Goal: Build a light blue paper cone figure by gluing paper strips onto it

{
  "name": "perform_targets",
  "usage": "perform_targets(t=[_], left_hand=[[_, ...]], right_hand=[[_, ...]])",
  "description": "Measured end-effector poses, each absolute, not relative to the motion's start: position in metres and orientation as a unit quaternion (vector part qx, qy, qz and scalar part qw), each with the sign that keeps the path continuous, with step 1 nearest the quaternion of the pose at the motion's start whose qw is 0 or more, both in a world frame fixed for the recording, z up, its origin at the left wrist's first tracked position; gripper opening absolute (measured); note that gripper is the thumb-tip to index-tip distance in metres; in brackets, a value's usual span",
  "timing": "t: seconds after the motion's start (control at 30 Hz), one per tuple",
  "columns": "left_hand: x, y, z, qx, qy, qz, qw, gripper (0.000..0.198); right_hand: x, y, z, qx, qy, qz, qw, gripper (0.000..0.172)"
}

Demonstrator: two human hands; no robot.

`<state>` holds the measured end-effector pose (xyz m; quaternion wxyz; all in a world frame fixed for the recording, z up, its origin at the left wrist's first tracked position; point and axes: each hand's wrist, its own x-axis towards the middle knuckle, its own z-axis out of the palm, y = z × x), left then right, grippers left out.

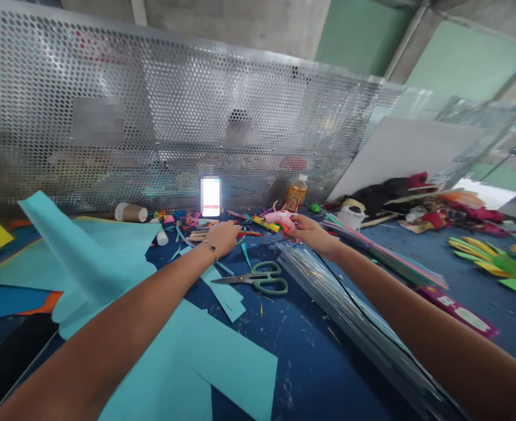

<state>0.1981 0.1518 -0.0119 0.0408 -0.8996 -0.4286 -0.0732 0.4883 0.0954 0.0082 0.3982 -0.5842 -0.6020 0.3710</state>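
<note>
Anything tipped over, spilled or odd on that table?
The paper cup lies on its side at the back left, by the perforated screen; it looks odd because cups normally stand upright. No spill shows beside it.

Soft light, glaring screen (211,197) (overexposed), stretched edges

The blue counter (304,356) is backed by a perforated metal screen (174,93), above which green wall panels (363,35) and grey concrete (240,20) are seen.

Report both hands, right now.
Left hand: fingers curled downward; whether it holds anything cannot be told.
Right hand: fingers at the pink tool; whether they are closed on it cannot be told.
</note>
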Motion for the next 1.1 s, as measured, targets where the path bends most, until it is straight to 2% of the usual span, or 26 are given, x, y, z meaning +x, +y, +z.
perform_targets(t=[0.17,0.3,0.47,0.63,0.77,0.87,0.97,1.1], left_hand=[[0.2,0.173,-0.005,-0.869,-0.488,-0.071,0.045,0.036],[0.197,0.165,0.002,-0.857,-0.506,-0.084,0.045,0.034],[0.192,0.122,0.023,-0.866,-0.492,-0.08,0.043,0.029],[0.177,0.061,0.059,-0.895,-0.443,-0.034,0.031,0.026],[0.141,0.009,0.074,-0.913,-0.408,0.001,0.017,0.022],[0.105,-0.023,0.063,-0.922,-0.383,0.027,-0.058,0.034],[0.076,-0.041,0.038,-0.91,-0.396,0.037,-0.121,0.066],[0.057,-0.044,0.013,-0.901,-0.408,0.046,-0.14,0.087]], right_hand=[[0.494,0.096,0.002,-0.586,-0.654,0.319,0.357,0.043],[0.497,0.099,-0.008,-0.595,-0.683,0.259,0.335,0.034],[0.486,0.103,-0.02,-0.628,-0.705,0.181,0.276,0.025],[0.467,0.096,-0.014,-0.654,-0.72,0.104,0.209,0.024],[0.452,0.078,0.019,-0.634,-0.752,0.038,0.176,0.035],[0.43,0.05,0.054,-0.598,-0.785,0.004,0.163,0.038],[0.393,0.005,0.079,-0.551,-0.824,0.011,0.132,0.035],[0.333,-0.054,0.078,-0.443,-0.894,0.029,0.059,0.031]])
